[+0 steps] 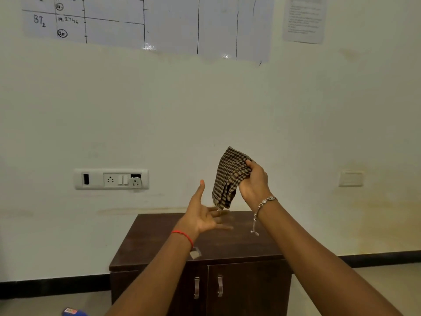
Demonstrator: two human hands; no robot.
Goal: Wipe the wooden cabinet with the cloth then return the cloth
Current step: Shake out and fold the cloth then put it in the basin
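A dark wooden cabinet [159, 238] with two doors and metal handles stands against the cream wall, below my arms. My right hand [255, 181] grips a folded brown checked cloth [227, 176] and holds it up in the air above the cabinet's back edge. The cloth hangs down from my fingers, clear of the top. My left hand [205, 215] is open, palm up and fingers spread, just below and to the left of the cloth, over the cabinet top. It holds nothing.
A small pale scrap [195, 254] lies on the cabinet top near its front edge. A switch and socket panel [111, 179] sits on the wall to the left. Paper charts [148, 21] hang above. A blue object [74, 312] lies on the floor at lower left.
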